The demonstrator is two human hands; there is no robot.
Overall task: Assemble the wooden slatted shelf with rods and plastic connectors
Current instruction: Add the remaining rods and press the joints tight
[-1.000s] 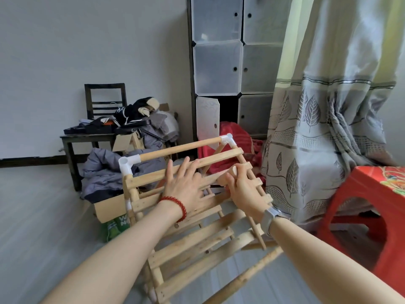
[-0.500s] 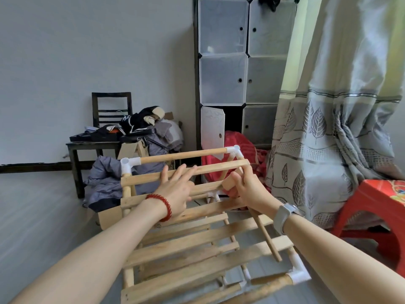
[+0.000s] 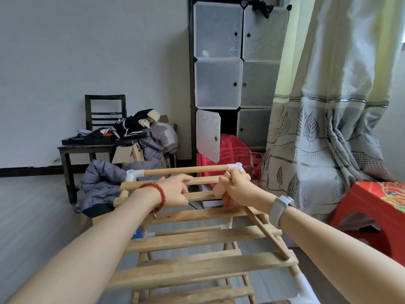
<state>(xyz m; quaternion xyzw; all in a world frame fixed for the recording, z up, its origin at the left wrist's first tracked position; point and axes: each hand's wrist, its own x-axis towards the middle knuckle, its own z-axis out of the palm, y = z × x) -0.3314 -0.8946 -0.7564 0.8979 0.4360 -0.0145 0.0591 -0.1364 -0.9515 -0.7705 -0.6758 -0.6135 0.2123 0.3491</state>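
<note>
Under my fingers, head view: the wooden slatted shelf (image 3: 197,238) lies with its top tier nearly level, running away from me. My left hand (image 3: 175,190) rests over the far slats, fingers curled down around one slat (image 3: 203,180), gripping it. My right hand (image 3: 237,189) is clenched round the slat ends just beside it, thumb up, directly below the far right plastic connector (image 3: 235,167). Beyond both sets of fingertips the top rod (image 3: 184,171) spans from that connector to the left connector (image 3: 131,174).

Change over the last second: the frame stood tilted steeply upward with my left fingers spread flat on it; it has since swung down toward level, and both hands have closed on the far slats. I judge this to mean the built frame is being repositioned or checked for squareness, not receiving a new part.

Obscured: my right palm hides whether the slat ends sit fully in place. A loose-looking rod (image 3: 266,233) slants from below my right wrist toward the near corner; its seating is unclear. The near connector (image 3: 303,284) is partly cut off at the bottom edge.
</note>
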